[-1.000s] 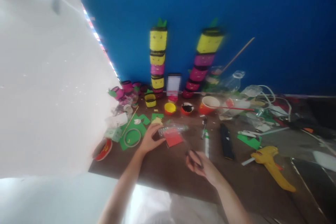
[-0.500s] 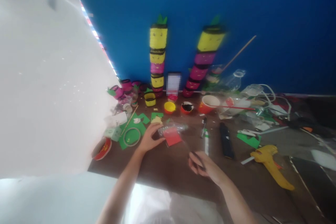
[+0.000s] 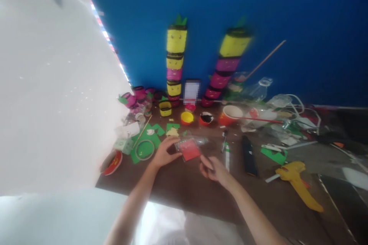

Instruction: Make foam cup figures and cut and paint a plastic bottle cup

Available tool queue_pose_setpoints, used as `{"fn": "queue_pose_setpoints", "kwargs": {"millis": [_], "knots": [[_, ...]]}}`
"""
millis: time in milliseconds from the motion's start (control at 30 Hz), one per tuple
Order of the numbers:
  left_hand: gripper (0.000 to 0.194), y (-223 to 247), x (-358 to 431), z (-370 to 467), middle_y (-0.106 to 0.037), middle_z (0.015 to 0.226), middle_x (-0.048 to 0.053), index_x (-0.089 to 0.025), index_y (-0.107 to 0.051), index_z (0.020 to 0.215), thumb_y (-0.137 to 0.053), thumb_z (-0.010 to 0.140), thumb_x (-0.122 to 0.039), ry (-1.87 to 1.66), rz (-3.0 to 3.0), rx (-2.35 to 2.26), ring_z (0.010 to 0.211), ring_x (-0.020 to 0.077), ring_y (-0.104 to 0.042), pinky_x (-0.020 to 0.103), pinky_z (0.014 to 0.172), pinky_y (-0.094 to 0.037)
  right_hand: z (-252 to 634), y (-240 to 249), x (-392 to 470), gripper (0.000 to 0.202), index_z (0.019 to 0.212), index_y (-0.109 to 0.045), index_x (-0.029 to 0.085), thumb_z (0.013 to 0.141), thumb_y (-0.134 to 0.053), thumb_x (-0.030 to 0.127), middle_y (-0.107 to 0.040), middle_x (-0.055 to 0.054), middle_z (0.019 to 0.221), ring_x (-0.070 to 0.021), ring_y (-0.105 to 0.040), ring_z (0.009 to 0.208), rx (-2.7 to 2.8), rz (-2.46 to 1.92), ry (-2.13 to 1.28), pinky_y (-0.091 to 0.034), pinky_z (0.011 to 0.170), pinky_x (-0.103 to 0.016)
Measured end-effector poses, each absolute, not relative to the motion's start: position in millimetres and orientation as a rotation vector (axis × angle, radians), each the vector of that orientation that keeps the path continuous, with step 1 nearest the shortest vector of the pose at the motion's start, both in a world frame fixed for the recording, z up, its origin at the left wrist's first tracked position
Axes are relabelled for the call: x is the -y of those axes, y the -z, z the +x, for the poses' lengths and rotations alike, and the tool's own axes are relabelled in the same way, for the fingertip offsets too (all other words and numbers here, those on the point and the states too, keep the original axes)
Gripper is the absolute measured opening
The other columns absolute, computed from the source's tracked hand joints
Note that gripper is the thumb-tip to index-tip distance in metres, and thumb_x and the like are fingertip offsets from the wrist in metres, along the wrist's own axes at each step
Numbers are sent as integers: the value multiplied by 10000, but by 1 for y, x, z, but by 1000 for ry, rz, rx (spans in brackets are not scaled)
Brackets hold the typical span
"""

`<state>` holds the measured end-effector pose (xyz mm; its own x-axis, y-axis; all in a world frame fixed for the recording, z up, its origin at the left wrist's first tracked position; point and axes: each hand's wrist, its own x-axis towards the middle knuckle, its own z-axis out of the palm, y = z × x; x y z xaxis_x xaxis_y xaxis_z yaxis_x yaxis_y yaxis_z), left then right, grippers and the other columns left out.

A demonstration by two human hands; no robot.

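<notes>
A clear plastic bottle (image 3: 198, 140) lies on its side on the brown table, with a red piece (image 3: 190, 150) on or around its middle. My left hand (image 3: 166, 152) grips the bottle's left end between thumb and fingers. In my right hand (image 3: 214, 168) is a slim dark-handled knife (image 3: 210, 164), its handle wrapped by the closed fingers. The knife's front is close to the red piece's lower right corner; blur hides whether it touches. A white-and-green marker (image 3: 227, 156) and a black pen (image 3: 224, 140) lie to the right.
Two stacked towers, one mostly yellow (image 3: 176, 42) and one mostly pink (image 3: 220, 81), stand by the blue wall. Paint cups, yellow (image 3: 187, 118) and black (image 3: 206, 118), sit behind the bottle. A yellow glue gun (image 3: 299, 183) lies right; green sheets (image 3: 149, 138) and a tape roll (image 3: 144, 150) left.
My right hand has moved left and slightly up, bringing the knife nearer the red piece. My left hand stays on the bottle. The whole view has shifted a little.
</notes>
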<state>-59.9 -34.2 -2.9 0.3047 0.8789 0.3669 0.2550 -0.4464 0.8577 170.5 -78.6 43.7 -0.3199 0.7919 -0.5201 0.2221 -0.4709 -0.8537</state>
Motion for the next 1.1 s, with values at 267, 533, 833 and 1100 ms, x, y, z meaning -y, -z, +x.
{"fn": "queue_pose_setpoints", "kwargs": {"millis": [267, 533, 833, 1100], "knots": [[486, 0, 35, -58, -570, 1175, 103, -244, -591, 1132, -731, 669, -288, -1173, 1951, -974, 1115, 219, -539, 419, 971, -435, 171, -31, 75, 560, 548, -526, 154, 750, -455, 672, -482, 11, 379, -43, -302, 310, 1279, -1492, -1831, -136, 360, -212], [458, 0, 37, -56, -570, 1187, 104, -244, -609, 1111, -727, 669, -280, -1184, 1973, -990, 1118, 220, -539, 416, 973, -437, 167, -24, 84, 539, 576, -497, 163, 719, -484, 683, -454, 29, 427, -64, -372, 393, 1205, -1525, -1764, -182, 407, -203], [438, 1, 38, -56, -567, 1191, 100, -243, -612, 1100, -719, 676, -274, -1187, 2001, -1000, 1114, 212, -544, 411, 964, -446, 166, -17, 91, 542, 576, -458, 177, 705, -485, 703, -424, 37, 447, -72, -369, 415, 1226, -1557, -1695, -198, 424, -213], [420, -2, 40, -57, -540, 1207, 98, -237, -605, 1091, -705, 685, -280, -1135, 2004, -1026, 1137, 221, -518, 420, 991, -418, 164, -26, 98, 507, 540, -457, 180, 754, -488, 639, -426, 37, 421, -76, -356, 412, 1332, -1595, -1584, -220, 435, -231]]}}
